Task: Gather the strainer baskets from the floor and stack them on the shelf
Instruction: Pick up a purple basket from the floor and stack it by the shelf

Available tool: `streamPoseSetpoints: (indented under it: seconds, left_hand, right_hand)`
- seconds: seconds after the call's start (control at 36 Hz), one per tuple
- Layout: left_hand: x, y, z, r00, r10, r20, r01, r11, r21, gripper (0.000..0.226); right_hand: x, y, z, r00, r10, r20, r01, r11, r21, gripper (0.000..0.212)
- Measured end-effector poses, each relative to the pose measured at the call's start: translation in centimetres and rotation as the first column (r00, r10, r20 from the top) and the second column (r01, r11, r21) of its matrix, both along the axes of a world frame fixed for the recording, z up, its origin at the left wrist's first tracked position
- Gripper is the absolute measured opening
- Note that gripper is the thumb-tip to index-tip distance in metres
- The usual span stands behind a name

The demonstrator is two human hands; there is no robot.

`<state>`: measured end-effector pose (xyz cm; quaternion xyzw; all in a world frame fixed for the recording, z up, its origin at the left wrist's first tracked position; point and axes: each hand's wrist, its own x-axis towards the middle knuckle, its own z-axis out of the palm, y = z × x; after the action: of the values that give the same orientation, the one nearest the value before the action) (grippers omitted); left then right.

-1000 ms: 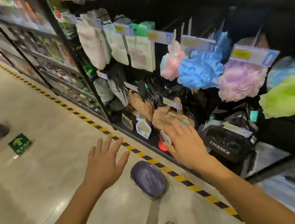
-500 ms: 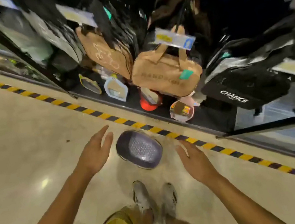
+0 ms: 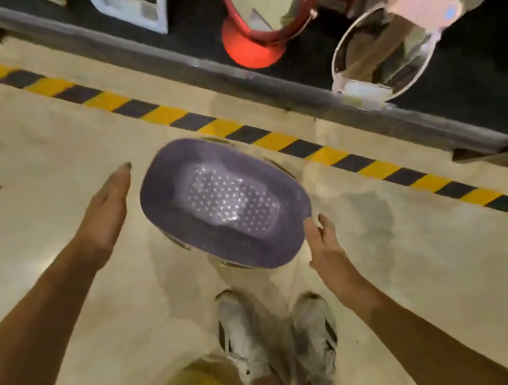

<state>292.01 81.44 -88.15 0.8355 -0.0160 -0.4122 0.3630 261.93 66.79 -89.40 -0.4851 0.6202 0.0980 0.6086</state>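
A purple oval strainer basket point(image 3: 225, 202) with a perforated bottom lies on the pale floor just in front of my shoes. Edges of more baskets seem to show beneath it, so it may top a stack. My left hand point(image 3: 106, 210) is flat and open just left of the basket's rim, apart from it. Just off the basket's near right corner is my right hand point(image 3: 324, 244), fingers apart and empty. The black bottom shelf point(image 3: 309, 57) runs across the top of the view.
A yellow-and-black hazard stripe point(image 3: 160, 116) runs along the floor between the basket and the shelf edge. On the shelf stand a red-framed mirror point(image 3: 259, 15), a round clear-framed mirror point(image 3: 382, 51) and a white-framed one point(image 3: 130, 2). My white shoes point(image 3: 276, 333) are below the basket.
My view has dropped closer to the floor. Both hands have come down to either side of the purple basket, the right one moving in towards its corner.
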Motion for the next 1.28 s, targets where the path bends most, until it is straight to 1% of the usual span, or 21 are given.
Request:
streamPoseSetpoints:
  seconds: [0.06,0.08,0.14,0.22,0.28,0.36,0.5,0.56,0.64,0.69,0.78,0.83,0.94,1.03,1.06,1.08,1.11,1.14,1.19,1.22,1.28]
  left_hand:
    - [0.3,0.0,-2.9,0.996,0.048,-0.08,-0.051,0.998,-0.037,0.051]
    - [0.2,-0.1,-3.9,0.99,0.055,-0.127,-0.063,0.997,-0.055,0.05]
    - [0.1,-0.2,-5.5,0.976,0.061,-0.211,-0.084,0.991,-0.103,0.054]
    - [-0.5,-0.8,-6.3,0.964,0.095,-0.249,-0.143,0.973,-0.183,0.061]
    - [-1.1,-1.2,-5.5,0.963,0.086,-0.257,-0.145,0.965,-0.218,0.061]
    - [-1.8,-1.5,-3.2,0.96,0.036,-0.276,-0.107,0.964,-0.245,0.061]
    - [-2.1,-1.8,4.0,0.937,-0.014,-0.348,-0.074,0.968,-0.24,0.065]
    - [-2.8,-2.7,8.2,0.935,-0.051,-0.352,-0.038,0.97,-0.241,0.064]
    - [-4.6,-4.5,15.7,0.948,-0.05,-0.314,-0.021,0.976,-0.218,0.061]
    - [-6.1,-6.0,21.1,0.95,-0.074,-0.302,0.011,0.979,-0.205,0.059]
    - [-8.7,-8.5,30.4,0.954,-0.129,-0.271,0.07,0.974,-0.217,0.05]
    - [-10.8,-10.3,36.6,0.953,-0.169,-0.253,0.107,0.965,-0.24,0.047]
    - [-15.5,-14.2,48.6,0.94,-0.254,-0.23,0.162,0.921,-0.354,0.046]
    - [-19.3,-16.9,56.6,0.926,-0.321,-0.201,0.204,0.871,-0.448,0.058]
    - [-20.7,-17.8,58.9,0.916,-0.352,-0.193,0.224,0.847,-0.482,0.059]
    - [-22.0,-18.8,61.2,0.901,-0.388,-0.192,0.248,0.827,-0.505,0.055]
    - [-23.5,-19.9,63.4,0.887,-0.423,-0.185,0.282,0.813,-0.509,0.048]
    - [-25.0,-21.0,65.3,0.878,-0.445,-0.176,0.307,0.806,-0.506,0.045]
    - [-27.8,-23.5,68.5,0.855,-0.496,-0.151,0.355,0.772,-0.527,0.048]
    - [-29.1,-24.8,70.0,0.846,-0.513,-0.144,0.365,0.755,-0.545,0.049]
    - [-31.9,-27.2,72.4,0.847,-0.517,-0.126,0.373,0.746,-0.552,0.047]
  right_hand:
    - [-0.2,0.3,-2.2,0.998,-0.009,0.058,0.008,1.0,0.017,0.105]
    - [-0.2,0.4,-3.0,0.994,-0.022,0.111,0.018,0.999,0.031,0.104]
    - [0.0,0.6,-4.1,0.976,-0.06,0.212,0.052,0.998,0.046,0.087]
    - [0.6,0.3,-4.3,0.956,-0.094,0.279,0.088,0.996,0.034,0.063]
    - [1.0,-0.2,-3.6,0.944,-0.098,0.315,0.099,0.995,0.014,0.057]
    - [1.4,-1.4,-1.4,0.931,-0.101,0.35,0.115,0.993,-0.02,0.068]
    - [0.4,-3.9,5.3,0.928,-0.139,0.346,0.158,0.987,-0.027,0.063]
    - [-0.3,-5.2,9.5,0.936,-0.165,0.31,0.184,0.982,-0.032,0.065]
    - [-1.6,-7.5,16.7,0.939,-0.24,0.245,0.255,0.967,-0.031,0.064]
    - [-3.0,-9.1,22.8,0.934,-0.298,0.197,0.311,0.949,-0.042,0.059]
    - [-6.0,-10.8,33.3,0.93,-0.297,0.216,0.327,0.937,-0.122,0.043]
    - [-8.4,-11.7,40.5,0.92,-0.324,0.219,0.361,0.92,-0.156,0.038]
    - [-14.4,-13.2,53.9,0.893,-0.383,0.234,0.427,0.887,-0.175,0.045]
    - [-19.2,-13.6,63.0,0.865,-0.424,0.27,0.482,0.852,-0.205,0.046]
    - [-20.8,-13.6,65.8,0.862,-0.428,0.271,0.488,0.845,-0.22,0.049]
    - [-22.5,-13.8,68.4,0.858,-0.432,0.277,0.497,0.834,-0.24,0.056]
    - [-24.1,-13.8,70.7,0.853,-0.437,0.286,0.508,0.82,-0.263,0.06]
    - [-25.9,-13.7,73.0,0.849,-0.432,0.305,0.514,0.808,-0.287,0.057]
    - [-29.4,-13.5,76.7,0.838,-0.416,0.353,0.53,0.773,-0.348,0.049]
    - [-31.2,-13.4,78.3,0.828,-0.428,0.363,0.549,0.752,-0.365,0.05]
    - [-34.6,-13.0,80.8,0.804,-0.479,0.352,0.59,0.716,-0.374,0.06]
